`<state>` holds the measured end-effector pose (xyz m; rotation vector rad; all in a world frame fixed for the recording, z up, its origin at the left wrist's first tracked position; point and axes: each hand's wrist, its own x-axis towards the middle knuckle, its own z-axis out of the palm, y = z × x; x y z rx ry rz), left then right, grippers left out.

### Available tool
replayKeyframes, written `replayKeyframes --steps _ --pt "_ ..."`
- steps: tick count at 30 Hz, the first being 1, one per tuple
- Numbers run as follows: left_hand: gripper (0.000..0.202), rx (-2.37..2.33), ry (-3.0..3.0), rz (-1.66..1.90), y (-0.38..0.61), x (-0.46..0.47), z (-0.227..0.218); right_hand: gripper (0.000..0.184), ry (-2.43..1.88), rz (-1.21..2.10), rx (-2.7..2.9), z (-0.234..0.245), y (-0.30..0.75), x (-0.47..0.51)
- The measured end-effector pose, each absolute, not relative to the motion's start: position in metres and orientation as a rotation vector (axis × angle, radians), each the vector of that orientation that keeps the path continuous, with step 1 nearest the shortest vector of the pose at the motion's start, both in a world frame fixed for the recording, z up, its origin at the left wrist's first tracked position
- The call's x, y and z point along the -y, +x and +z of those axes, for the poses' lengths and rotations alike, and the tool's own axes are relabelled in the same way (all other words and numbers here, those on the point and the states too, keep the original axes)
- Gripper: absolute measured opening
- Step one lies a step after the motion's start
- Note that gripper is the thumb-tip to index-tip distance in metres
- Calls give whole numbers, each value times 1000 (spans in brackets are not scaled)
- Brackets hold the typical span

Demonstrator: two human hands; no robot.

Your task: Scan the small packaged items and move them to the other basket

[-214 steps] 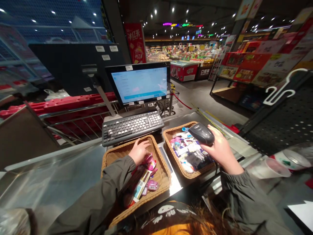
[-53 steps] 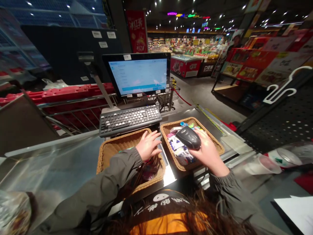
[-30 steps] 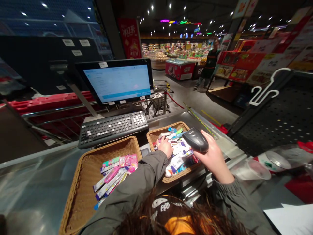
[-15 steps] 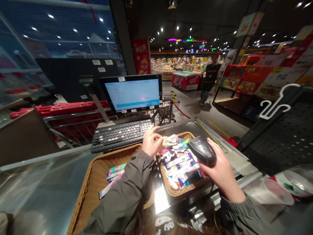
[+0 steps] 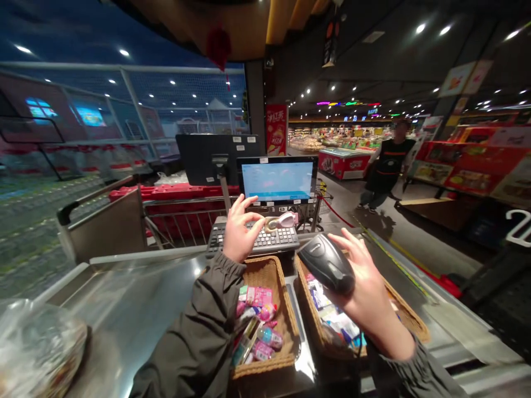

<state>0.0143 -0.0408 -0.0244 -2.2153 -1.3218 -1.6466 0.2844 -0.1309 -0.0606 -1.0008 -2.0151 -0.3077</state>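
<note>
Left hand point(image 5: 240, 231): thumb and forefinger pinched the item point(image 5: 284, 221), other fingers spread.
Item: held up before the keyboard point(image 5: 280, 239), in neither basket.
Right hand point(image 5: 369, 293): gripped the scanner point(image 5: 327, 265), right of the keyboard and nearer the wearer.
Left basket point(image 5: 269, 273): on the keyboard's near side, holding mixed small goods.
Right basket point(image 5: 412, 323): nearer than the keyboard, rightward; packets partly hidden.
Progress: judged partway, goods lying in both baskets; screen point(image 5: 277, 179) entries illegible, tally undetermined.
</note>
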Motion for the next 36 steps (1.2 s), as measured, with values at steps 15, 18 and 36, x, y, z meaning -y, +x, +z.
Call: replayKeyframes --steps 15,18,36 --pt "15 1386 -2206 -1791 -41 45 -48 45 -1013 -288 2109 -65 228 153" --pt "14 1388 -2199 -1801 -48 45 -49 42 -1007 -290 2114 -65 221 156" --pt "18 1401 -2200 -1838 -72 55 -61 45 -1046 -230 2143 -69 201 170"
